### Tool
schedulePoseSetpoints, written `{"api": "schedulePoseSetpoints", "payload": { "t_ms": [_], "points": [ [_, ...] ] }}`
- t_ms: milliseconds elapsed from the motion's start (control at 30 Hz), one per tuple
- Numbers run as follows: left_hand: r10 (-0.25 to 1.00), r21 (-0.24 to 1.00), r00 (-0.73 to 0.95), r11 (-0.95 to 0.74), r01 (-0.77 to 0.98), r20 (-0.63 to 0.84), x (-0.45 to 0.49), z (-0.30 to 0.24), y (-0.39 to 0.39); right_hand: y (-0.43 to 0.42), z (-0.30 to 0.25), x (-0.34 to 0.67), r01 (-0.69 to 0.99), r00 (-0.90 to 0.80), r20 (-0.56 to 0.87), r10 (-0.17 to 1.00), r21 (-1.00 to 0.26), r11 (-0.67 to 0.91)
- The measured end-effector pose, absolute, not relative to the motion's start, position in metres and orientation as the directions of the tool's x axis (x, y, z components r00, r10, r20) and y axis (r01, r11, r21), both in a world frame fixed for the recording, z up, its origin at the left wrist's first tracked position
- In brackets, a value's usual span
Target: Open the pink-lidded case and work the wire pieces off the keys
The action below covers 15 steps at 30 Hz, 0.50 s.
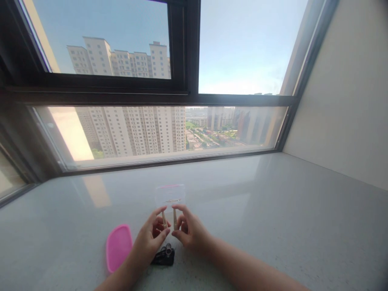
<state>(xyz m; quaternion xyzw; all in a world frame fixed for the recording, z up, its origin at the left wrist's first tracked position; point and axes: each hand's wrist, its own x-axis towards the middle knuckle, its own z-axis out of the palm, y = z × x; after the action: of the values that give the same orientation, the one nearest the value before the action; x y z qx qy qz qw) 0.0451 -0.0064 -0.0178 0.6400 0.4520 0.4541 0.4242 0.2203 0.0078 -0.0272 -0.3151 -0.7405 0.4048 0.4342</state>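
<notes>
My left hand (154, 232) pinches a slim, tapering gold-coloured piece (164, 219) upright between thumb and index finger. A similar gold-coloured piece (175, 219) stands between the thumb and index finger of my right hand (189, 228). The two pieces are side by side with a narrow gap between them; their exact kind is too small to make out. Just beyond my fingertips lies a clear zip bag (162, 195) with a pink seal line. A thin gold-coloured item (173, 200) shows at the bag, inside or on top, I cannot tell.
Left of my left forearm is a pink rounded-corner plastic lid or tray (119, 247), partly covered by the arm. Below my hands lies a small black object (165, 256) with a round metal ring. The pale glossy sill (273, 218) meets a dark window frame (169, 162) and a right wall (342, 113).
</notes>
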Motion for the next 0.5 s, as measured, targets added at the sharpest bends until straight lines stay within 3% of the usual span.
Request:
{"api": "schedulePoseSetpoints", "payload": {
  "t_ms": [500],
  "points": [
    [0.940, 0.940, 0.214, -0.301, 0.158, 0.265, 0.0462, -0.0238, -0.0065, 0.0099, -0.0321, 0.2198, 0.149, -0.446, 0.410, 0.795, -0.842, 0.518]
  ]
}}
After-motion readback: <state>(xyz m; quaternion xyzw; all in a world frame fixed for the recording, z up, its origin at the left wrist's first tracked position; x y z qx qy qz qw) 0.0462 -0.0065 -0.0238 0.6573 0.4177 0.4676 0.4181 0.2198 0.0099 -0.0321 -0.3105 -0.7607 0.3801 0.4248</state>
